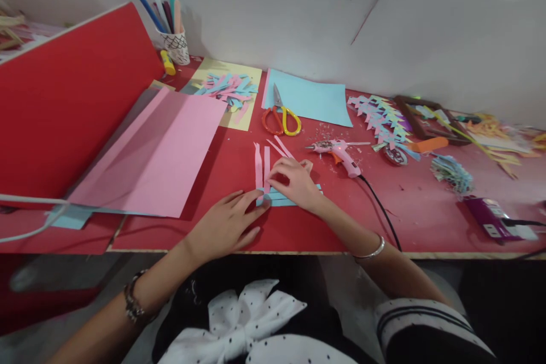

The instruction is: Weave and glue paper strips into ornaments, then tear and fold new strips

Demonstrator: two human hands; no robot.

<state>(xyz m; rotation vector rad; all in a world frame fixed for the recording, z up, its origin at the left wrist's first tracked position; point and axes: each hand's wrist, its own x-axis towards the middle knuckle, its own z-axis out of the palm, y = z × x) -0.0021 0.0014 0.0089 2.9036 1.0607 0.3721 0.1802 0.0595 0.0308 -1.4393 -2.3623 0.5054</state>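
Note:
Pale blue paper strips (pixel 281 202) lie side by side on the red table in front of me, with upright pink strips (pixel 258 165) crossing their left end. My left hand (pixel 230 222) rests flat with fingers apart, its fingertips on the left ends of the blue strips. Over the blue strips, my right hand (pixel 296 182) has thumb and forefinger pinched at the lower end of a second pink strip (pixel 267 162). Further loose pink strips (pixel 284 148) poke out behind that hand, and its other fingers are partly hidden.
Scissors (pixel 279 114) lie partly on a blue sheet (pixel 319 96). A pink glue gun (pixel 336 153), its black cord running to the table edge, is right of my hand. Pink sheets (pixel 170 148) lie left; cut strips (pixel 228 91), a pen cup (pixel 177 48) and a woven paper piece (pixel 379 119) stand farther back.

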